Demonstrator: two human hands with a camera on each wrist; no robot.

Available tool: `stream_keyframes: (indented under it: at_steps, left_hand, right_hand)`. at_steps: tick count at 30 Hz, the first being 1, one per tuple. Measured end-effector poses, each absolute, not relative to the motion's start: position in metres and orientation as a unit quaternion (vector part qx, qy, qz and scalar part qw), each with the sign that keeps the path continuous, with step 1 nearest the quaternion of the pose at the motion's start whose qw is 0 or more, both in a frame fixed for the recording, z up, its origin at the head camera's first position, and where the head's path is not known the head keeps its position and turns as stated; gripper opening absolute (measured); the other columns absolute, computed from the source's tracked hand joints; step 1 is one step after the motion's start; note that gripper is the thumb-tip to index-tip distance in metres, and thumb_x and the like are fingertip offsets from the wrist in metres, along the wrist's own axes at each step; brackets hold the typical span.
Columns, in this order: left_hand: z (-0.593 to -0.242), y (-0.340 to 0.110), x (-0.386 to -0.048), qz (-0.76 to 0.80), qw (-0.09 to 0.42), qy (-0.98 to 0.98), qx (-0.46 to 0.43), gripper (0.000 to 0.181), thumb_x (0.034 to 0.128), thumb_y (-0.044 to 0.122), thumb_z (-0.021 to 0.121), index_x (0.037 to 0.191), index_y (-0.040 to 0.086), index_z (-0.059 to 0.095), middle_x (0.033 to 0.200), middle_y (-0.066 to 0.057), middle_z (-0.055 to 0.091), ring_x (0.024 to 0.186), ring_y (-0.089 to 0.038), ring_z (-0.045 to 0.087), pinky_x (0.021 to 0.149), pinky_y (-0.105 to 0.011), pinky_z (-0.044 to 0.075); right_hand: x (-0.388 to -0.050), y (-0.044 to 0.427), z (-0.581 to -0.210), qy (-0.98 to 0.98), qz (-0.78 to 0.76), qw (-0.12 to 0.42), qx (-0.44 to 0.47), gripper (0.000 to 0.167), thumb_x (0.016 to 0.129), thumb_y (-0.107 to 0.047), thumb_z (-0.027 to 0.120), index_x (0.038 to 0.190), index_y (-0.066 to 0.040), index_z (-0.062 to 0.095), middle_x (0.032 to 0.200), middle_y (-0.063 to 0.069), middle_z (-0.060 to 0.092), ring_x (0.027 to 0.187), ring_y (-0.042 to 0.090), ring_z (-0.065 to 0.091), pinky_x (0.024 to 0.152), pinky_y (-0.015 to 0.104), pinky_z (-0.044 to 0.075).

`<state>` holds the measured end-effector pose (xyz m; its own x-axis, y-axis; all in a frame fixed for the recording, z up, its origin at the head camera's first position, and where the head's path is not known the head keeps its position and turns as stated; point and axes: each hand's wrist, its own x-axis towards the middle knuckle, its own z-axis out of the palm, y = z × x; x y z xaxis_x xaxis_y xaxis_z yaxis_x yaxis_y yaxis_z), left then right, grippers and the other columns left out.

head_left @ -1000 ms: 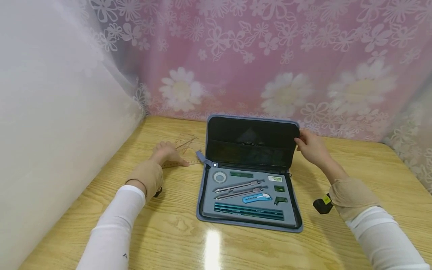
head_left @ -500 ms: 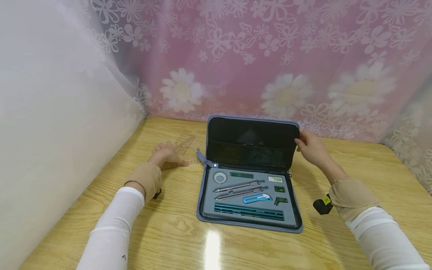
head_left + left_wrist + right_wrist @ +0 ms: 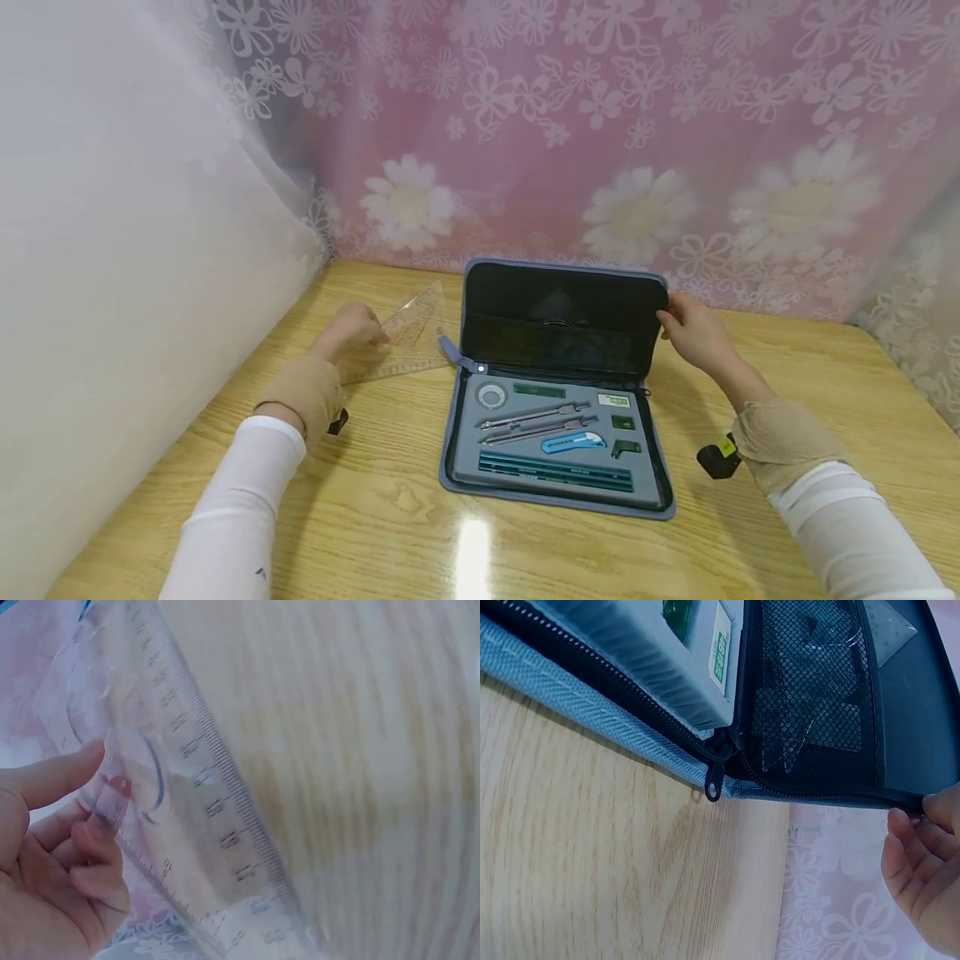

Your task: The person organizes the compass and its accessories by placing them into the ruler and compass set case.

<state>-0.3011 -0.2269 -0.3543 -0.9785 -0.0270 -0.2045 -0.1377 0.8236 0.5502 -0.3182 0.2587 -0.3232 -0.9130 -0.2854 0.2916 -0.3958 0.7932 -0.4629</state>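
My left hand [image 3: 352, 327] pinches a clear plastic set square [image 3: 412, 333] by its edge, left of the case. In the left wrist view, the thumb and index finger [image 3: 67, 776] grip its inner edge, and printed scales run along its sides. It looks tilted up off the wood. A blue zippered case [image 3: 555, 502] lies open at the centre with its lid [image 3: 510, 287] raised. My right hand [image 3: 693, 332] holds the lid's right edge between thumb and fingers. Behind the lid's mesh pocket [image 3: 810, 735] sit clear plastic pieces, seen in the right wrist view.
The grey insert [image 3: 468, 450] bears two compasses [image 3: 536, 428], a blue utility knife [image 3: 573, 442], green pencils [image 3: 555, 471], a round tape roll [image 3: 491, 395], an eraser [image 3: 613, 401] and small green pieces. A fabric tab [image 3: 453, 352] sticks out left. Floral curtains [image 3: 525, 167] border the wooden table [image 3: 360, 500].
My left hand has gone from lying over the set square to gripping it, shifting slightly left. The set square has risen at an angle. My right hand stays on the lid.
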Motion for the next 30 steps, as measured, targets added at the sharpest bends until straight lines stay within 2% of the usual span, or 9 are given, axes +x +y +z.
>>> stream_keyframes:
  at_steps: [5,12,14,18,21,24,30]
  left_hand:
    - [-0.345,-0.232,-0.295,0.268,0.076,0.96,-0.023,0.021,0.0845,0.019,0.064,0.086,-0.001,0.068,0.083,-0.008,0.066,0.077,-0.021,0.057,0.069,-0.034,0.047]
    - [-0.333,-0.24,-0.286,0.236,0.022,0.971,0.012,0.016,0.0819,0.021,0.067,0.083,0.005,0.068,0.078,-0.004,0.065,0.064,-0.016,0.054,0.058,-0.03,0.043]
    - [-0.329,-0.243,-0.284,0.217,0.009,0.976,0.014,0.017,0.0824,0.023,0.067,0.086,0.007,0.069,0.079,-0.004,0.066,0.064,-0.015,0.056,0.058,-0.03,0.044]
    - [-0.321,-0.252,-0.28,0.24,-0.015,0.971,0.01,0.027,0.086,0.023,0.065,0.102,0.002,0.068,0.093,-0.013,0.068,0.071,-0.022,0.062,0.062,-0.034,0.049]
    - [-0.315,-0.259,-0.277,0.274,-0.061,0.96,0.006,0.032,0.0873,0.023,0.064,0.108,-0.002,0.066,0.102,-0.019,0.065,0.074,-0.027,0.064,0.063,-0.036,0.051]
    - [-0.307,-0.262,-0.273,0.293,-0.127,0.948,0.003,0.034,0.0885,0.027,0.063,0.108,-0.001,0.066,0.104,-0.019,0.065,0.074,-0.028,0.064,0.062,-0.034,0.05]
    - [-0.286,-0.239,-0.269,0.339,-0.265,0.902,0.043,0.029,0.0862,0.026,0.067,0.1,0.0,0.07,0.089,-0.016,0.069,0.069,-0.023,0.063,0.057,-0.018,0.043]
  right_hand:
    - [-0.319,0.259,-0.324,-0.942,0.264,0.1,0.182,0.022,0.098,-0.011,0.042,0.108,0.008,0.05,0.09,0.026,0.058,0.074,0.032,0.059,0.057,0.037,0.045]
    - [-0.32,0.26,-0.323,-0.942,0.262,0.101,0.183,0.023,0.098,-0.011,0.042,0.108,0.009,0.051,0.09,0.027,0.059,0.073,0.032,0.059,0.057,0.038,0.046]
    - [-0.32,0.26,-0.322,-0.943,0.259,0.101,0.184,0.024,0.098,-0.011,0.043,0.108,0.009,0.051,0.09,0.026,0.059,0.073,0.032,0.059,0.057,0.039,0.046]
    - [-0.321,0.261,-0.321,-0.944,0.25,0.101,0.188,0.024,0.098,-0.012,0.043,0.108,0.008,0.051,0.09,0.025,0.059,0.073,0.032,0.059,0.057,0.039,0.046]
    - [-0.321,0.26,-0.32,-0.944,0.247,0.103,0.191,0.025,0.098,-0.013,0.043,0.11,0.008,0.051,0.089,0.024,0.06,0.073,0.032,0.059,0.058,0.041,0.046]
    - [-0.321,0.26,-0.319,-0.944,0.248,0.103,0.192,0.025,0.098,-0.013,0.043,0.111,0.008,0.051,0.087,0.022,0.06,0.073,0.032,0.059,0.059,0.043,0.046]
    - [-0.319,0.261,-0.319,-0.946,0.246,0.098,0.187,0.025,0.098,-0.012,0.043,0.11,0.008,0.051,0.085,0.021,0.06,0.073,0.031,0.059,0.059,0.042,0.046]
